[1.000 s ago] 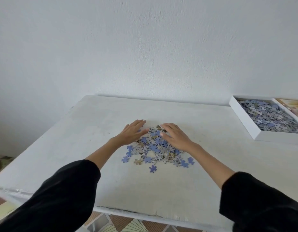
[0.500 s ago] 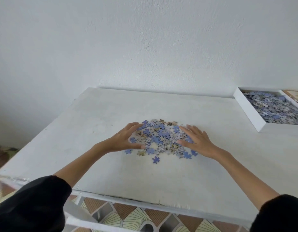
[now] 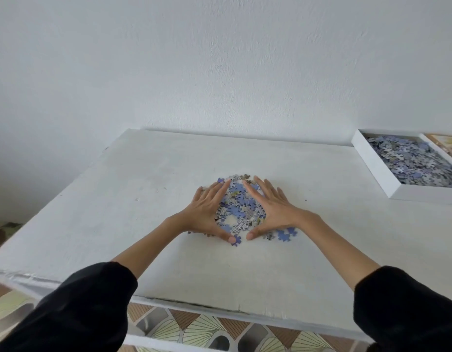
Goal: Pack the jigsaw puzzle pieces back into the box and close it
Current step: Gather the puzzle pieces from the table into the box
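A small heap of blue, grey and tan jigsaw pieces [image 3: 238, 203] lies in the middle of the white table. My left hand [image 3: 207, 209] cups the heap's left side and my right hand [image 3: 271, 208] its right side, palms down, fingers spread, thumbs nearly touching at the near edge. Neither hand has lifted any piece. A few stray blue pieces [image 3: 285, 233] lie just outside my right hand. The white puzzle box [image 3: 374, 163] stands open at the back right with several pieces in it.
The box lid with a printed picture [image 3: 445, 146] lies beside the box at the right frame edge. The white table [image 3: 118, 199] ends at a wall behind and at a near edge above a patterned floor [image 3: 194, 326].
Both hands have swept inward from the sides of the spread pieces and pushed them into a tighter heap. The view has tilted slightly.
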Available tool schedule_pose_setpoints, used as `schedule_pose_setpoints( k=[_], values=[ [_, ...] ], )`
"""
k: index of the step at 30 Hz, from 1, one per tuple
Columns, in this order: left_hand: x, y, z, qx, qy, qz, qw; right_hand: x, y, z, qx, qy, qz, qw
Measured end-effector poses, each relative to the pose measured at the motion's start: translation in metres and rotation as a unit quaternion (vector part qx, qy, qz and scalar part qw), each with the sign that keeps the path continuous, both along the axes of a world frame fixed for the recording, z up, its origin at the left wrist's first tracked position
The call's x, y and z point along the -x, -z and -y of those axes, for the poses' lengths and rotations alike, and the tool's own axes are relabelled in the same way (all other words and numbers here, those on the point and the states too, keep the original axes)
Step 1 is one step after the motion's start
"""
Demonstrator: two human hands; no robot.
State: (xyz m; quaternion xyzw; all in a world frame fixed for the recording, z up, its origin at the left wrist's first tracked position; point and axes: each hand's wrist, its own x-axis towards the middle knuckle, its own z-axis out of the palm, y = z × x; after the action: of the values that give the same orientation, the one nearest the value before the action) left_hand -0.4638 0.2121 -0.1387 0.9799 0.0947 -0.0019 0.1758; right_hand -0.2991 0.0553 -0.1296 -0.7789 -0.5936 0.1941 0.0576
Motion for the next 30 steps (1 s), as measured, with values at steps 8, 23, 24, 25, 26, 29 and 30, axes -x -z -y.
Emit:
schedule_pose_setpoints(
  k=[8,23,24,25,26,29,30],
  values=[
    [0.001,0.009,0.001,-0.049,-0.027,0.110,0.992,0.005,0.014,0.000,-0.195,0.003,0.059,0.979],
    [0.004,0.010,0.005,-0.024,-0.002,0.180,0.983,0.005,0.016,0.000,-0.241,-0.016,0.074,0.967],
    [0.004,0.009,0.005,-0.028,-0.004,0.176,0.984,0.006,0.016,0.001,-0.260,-0.014,0.069,0.963],
    [0.004,0.008,0.006,-0.033,-0.007,0.172,0.985,0.006,0.015,0.003,-0.281,-0.011,0.058,0.958],
    [0.004,0.007,0.006,-0.037,-0.010,0.168,0.985,0.007,0.015,0.004,-0.302,-0.008,0.048,0.952],
    [0.005,0.005,0.008,-0.025,-0.009,0.164,0.986,0.008,0.016,0.008,-0.346,-0.001,0.022,0.938],
    [0.005,0.004,0.009,-0.021,-0.007,0.164,0.986,0.008,0.017,0.009,-0.355,0.001,0.011,0.935]
  ],
)
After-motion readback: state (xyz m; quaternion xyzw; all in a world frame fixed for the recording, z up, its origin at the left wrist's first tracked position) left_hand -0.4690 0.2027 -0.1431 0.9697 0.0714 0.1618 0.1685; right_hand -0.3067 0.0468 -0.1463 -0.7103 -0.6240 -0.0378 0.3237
